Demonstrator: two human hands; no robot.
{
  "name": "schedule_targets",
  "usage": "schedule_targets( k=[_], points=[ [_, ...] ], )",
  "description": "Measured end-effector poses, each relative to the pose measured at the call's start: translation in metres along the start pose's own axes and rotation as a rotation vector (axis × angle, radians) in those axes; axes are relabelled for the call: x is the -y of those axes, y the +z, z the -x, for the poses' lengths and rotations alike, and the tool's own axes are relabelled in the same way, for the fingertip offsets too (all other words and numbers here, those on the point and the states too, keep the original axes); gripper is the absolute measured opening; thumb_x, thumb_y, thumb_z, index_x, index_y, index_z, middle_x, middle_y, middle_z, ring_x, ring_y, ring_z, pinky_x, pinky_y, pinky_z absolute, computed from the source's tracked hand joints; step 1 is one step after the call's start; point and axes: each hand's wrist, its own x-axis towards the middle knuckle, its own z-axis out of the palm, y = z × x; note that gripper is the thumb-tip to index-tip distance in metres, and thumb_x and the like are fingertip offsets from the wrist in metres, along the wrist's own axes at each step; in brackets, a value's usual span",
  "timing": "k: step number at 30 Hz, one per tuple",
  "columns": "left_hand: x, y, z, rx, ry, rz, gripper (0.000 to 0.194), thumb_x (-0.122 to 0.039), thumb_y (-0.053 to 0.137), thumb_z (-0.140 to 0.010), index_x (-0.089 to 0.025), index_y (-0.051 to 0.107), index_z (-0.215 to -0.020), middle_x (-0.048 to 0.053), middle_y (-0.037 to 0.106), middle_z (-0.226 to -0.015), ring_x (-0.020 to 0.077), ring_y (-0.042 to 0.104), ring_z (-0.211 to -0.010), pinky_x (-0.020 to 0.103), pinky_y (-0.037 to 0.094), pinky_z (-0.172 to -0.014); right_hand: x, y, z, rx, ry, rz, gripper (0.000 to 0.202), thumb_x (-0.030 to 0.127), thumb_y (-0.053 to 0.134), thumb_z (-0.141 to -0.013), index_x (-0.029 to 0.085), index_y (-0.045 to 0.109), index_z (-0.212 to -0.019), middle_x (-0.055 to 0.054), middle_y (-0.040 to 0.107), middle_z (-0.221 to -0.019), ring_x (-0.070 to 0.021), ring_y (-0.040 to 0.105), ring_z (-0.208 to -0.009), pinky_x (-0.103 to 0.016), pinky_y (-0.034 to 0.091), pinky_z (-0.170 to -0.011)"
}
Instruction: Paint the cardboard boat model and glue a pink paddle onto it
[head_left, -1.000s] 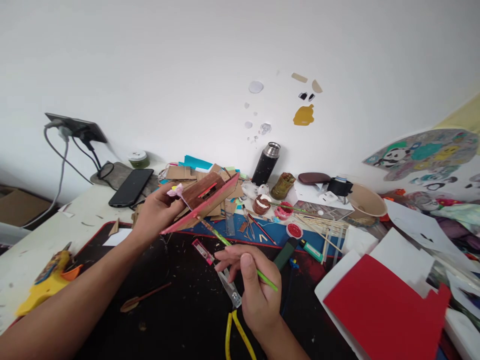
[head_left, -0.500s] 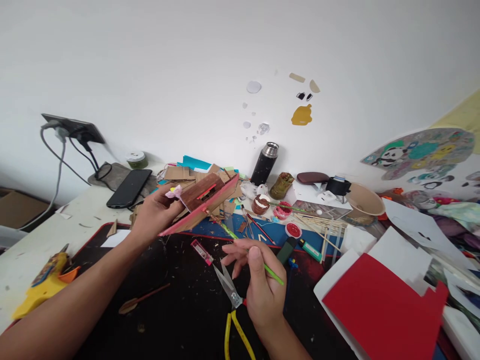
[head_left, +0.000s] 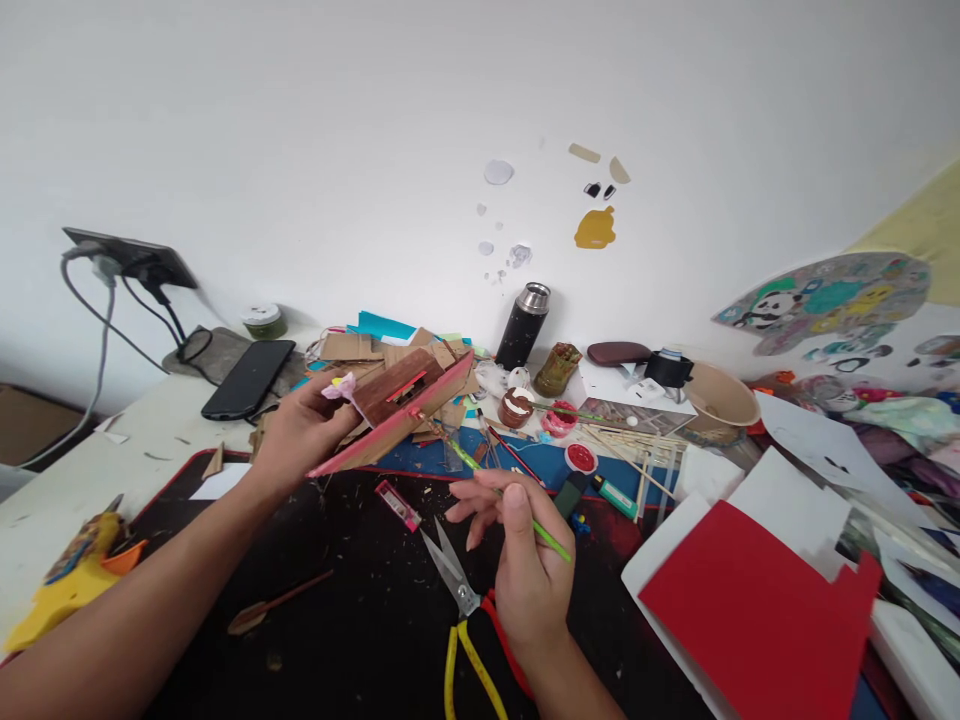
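My left hand (head_left: 300, 430) grips the rear end of a small model boat (head_left: 397, 390), tilted up toward the right. Its top is brown with a red-edged slot, and its long side is partly painted pink. A pale pink piece with a yellow spot (head_left: 341, 388) sits at the end by my fingers. Between thumb and fingers, my right hand (head_left: 529, 570) pinches a green paintbrush (head_left: 552, 541). The brush tip reaches the boat's side, at or very near its surface. Below, scissors (head_left: 466, 600) with yellow and red handles lie on the black mat, partly behind my right hand.
Paint pots stand beyond my right hand, among them a red paint pot (head_left: 581, 459) and a brown-and-white pot (head_left: 516, 408). A black flask (head_left: 523, 330) stands by the wall. A yellow glue gun (head_left: 67, 575) lies left, red card (head_left: 757, 610) right, and a thin wooden oar (head_left: 277, 602) in front.
The whole view has shifted slightly, so things appear a little further left. My right hand and brush have edged slightly right relative to the table. Both hands keep their holds.
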Motion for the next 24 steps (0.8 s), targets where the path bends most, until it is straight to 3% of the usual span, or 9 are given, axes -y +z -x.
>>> schedule_targets(
  k=[11, 24],
  points=[
    [0.003, -0.001, 0.000, 0.007, 0.004, 0.002, 0.033, -0.053, 0.082, -0.072, -0.024, 0.070, -0.082, 0.002, 0.074, -0.078, 0.0240, 0.066, -0.076, 0.035, 0.056, -0.071, 0.001, -0.003, -0.007, -0.051, 0.003, -0.059, 0.030, 0.040, 0.060, -0.112, 0.019, 0.080, -0.105, -0.011, 0.087, -0.092, -0.0216, 0.082, -0.067, -0.025, 0.055, -0.046],
    [0.009, -0.008, 0.002, 0.098, -0.027, -0.071, 0.037, -0.056, 0.080, -0.079, -0.022, 0.072, -0.090, 0.003, 0.078, -0.086, 0.0246, 0.069, -0.080, 0.034, 0.055, -0.076, 0.004, -0.007, -0.014, -0.137, 0.023, -0.112, 0.033, 0.046, 0.066, -0.109, 0.018, 0.081, -0.103, -0.011, 0.088, -0.089, -0.0195, 0.081, -0.065, -0.022, 0.055, -0.046]
  ],
)
